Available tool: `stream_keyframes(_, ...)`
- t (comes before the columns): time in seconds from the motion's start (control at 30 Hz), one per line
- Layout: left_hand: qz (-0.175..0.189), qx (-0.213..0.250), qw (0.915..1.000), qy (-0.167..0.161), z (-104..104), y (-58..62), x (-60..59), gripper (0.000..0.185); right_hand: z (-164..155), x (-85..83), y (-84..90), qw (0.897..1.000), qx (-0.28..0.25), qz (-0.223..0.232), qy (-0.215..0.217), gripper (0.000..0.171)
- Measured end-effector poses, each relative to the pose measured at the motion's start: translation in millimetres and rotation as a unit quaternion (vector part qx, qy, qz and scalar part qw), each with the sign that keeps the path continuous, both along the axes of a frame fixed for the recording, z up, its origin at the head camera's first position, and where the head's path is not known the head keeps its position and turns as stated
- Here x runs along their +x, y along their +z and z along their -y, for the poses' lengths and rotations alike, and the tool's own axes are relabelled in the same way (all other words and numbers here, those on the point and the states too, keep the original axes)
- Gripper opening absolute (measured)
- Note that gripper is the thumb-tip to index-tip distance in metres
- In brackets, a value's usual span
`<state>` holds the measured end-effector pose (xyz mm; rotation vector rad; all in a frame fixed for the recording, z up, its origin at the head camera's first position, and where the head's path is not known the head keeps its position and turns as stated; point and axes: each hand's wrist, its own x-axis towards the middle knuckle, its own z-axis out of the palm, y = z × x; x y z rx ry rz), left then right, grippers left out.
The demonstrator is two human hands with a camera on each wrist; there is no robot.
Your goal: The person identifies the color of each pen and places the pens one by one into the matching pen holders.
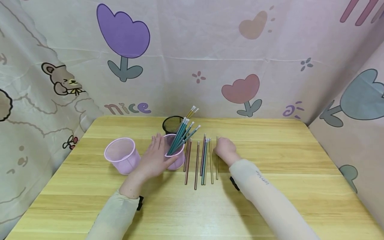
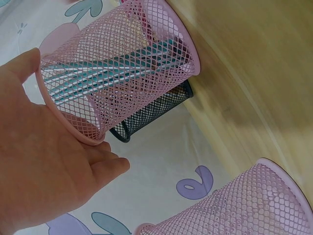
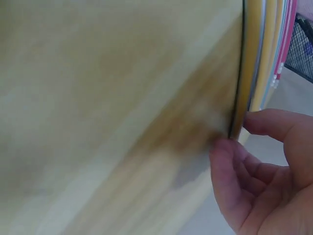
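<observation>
a: right hand (image 1: 225, 149) is down on the far end of the outermost pencil (image 1: 217, 166) in the row lying on the table (image 1: 270, 186), just right of the pink cup.

b: and the grip?

a: the right wrist view shows thumb and fingertips (image 3: 230, 147) curled and pinching the pencil (image 3: 238, 98) at its tip, against the wood. a light pinch, not a fist.

b: how should a pencil like that handle?

a: my guess: light, stiff, thin, smooth enough to roll or slip. lying flat it's awkward, so taking it near an end and tipping it up looks sensible.

b: left hand (image 1: 154, 158)?

a: fingers straight, palm resting against the side of the middle pink mesh cup (image 1: 177, 160) holding the green pencils (image 1: 183, 138). the left wrist view shows the flat hand (image 2: 44, 166) touching the rim of that cup (image 2: 117, 73), not wrapped round it.

b: that cup?

a: likely light and tippy with those long pencils leaning out, so steadying helps. a black cup (image 1: 172, 124) stands behind, another pink cup (image 1: 121, 155) to the left.
</observation>
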<state>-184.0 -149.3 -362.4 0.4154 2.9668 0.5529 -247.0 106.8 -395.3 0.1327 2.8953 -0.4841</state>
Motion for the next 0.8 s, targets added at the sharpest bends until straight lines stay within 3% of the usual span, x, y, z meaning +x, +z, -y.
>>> stream_keyframes(0.17, 0.001, 0.002, 1.0, -0.002, -0.6, 0.7, 0.4, 0.095, -7.0, -2.6, 0.1, 1.0, -0.009, 0.002, 0.01, 0.014)
stream_keyframes(0.33, 0.002, 0.001, 1.0, -0.002, -1.0, 0.8, 0.2, 0.095, -13.7, -4.2, -0.3, 0.994, -0.103, 0.036, -0.02, 0.014)
stream_keyframes(0.5, 0.001, -0.003, 1.0, -0.001, -0.1, 1.0, 0.6, 0.094, -21.7, -7.4, -1.8, 0.972, -0.212, 0.072, -0.074, 0.016)
stream_keyframes(0.8, 0.003, -0.006, 1.0, 0.001, -0.6, 1.1, 0.1, 0.095, -37.2, -8.7, 2.6, 0.922, -0.358, 0.09, -0.115, 0.014)
